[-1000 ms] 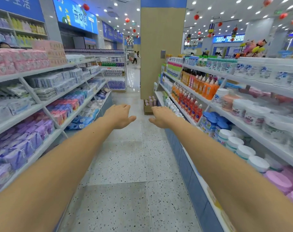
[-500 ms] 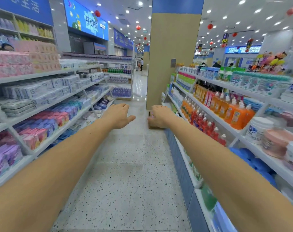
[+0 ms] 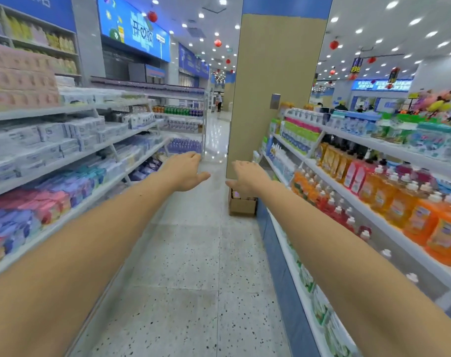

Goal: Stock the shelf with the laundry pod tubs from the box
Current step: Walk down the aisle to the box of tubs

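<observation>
Two empty hands: left hand (image 3: 184, 171), right hand (image 3: 247, 176); one box (image 3: 242, 206).

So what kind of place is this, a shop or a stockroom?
Most likely a supermarket aisle for household goods: long white shelves run down both sides, with rows of orange pump bottles on the right, wrapped tissue packs on the left, and a bright blue sign overhead.

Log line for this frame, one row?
left hand: open, empty | right hand: open, empty | box: on floor ahead, untouched
</observation>
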Motion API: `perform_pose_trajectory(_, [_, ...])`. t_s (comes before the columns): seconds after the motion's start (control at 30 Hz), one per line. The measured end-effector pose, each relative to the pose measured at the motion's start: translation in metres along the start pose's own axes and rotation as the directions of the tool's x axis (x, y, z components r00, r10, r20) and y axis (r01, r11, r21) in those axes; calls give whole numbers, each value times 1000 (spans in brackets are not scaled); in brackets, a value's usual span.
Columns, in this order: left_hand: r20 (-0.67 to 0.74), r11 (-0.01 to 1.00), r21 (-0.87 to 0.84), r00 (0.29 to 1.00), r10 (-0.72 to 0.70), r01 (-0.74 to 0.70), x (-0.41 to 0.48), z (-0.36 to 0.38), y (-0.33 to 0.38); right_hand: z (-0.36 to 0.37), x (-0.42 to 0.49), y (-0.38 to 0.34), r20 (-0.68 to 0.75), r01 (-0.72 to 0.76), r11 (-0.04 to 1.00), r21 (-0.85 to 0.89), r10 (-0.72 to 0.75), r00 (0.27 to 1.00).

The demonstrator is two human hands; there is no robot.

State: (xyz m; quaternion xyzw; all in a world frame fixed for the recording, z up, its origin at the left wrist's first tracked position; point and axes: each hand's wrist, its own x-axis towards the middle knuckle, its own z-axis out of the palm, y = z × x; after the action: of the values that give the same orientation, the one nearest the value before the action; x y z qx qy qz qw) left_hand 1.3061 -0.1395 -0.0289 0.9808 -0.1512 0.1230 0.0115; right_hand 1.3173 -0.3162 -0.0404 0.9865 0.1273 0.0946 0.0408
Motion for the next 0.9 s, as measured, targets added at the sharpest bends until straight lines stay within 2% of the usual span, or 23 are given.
perform_pose_trajectory(0.43, [27, 998, 29, 998, 53, -54, 341, 68, -100, 60, 339, 98, 11, -72, 996, 46, 72, 997])
perform_pose_trajectory(0.9, [24, 1000, -12, 1000, -9, 10, 724, 163, -176, 129, 731, 241, -35, 2, 1000, 8, -2, 999])
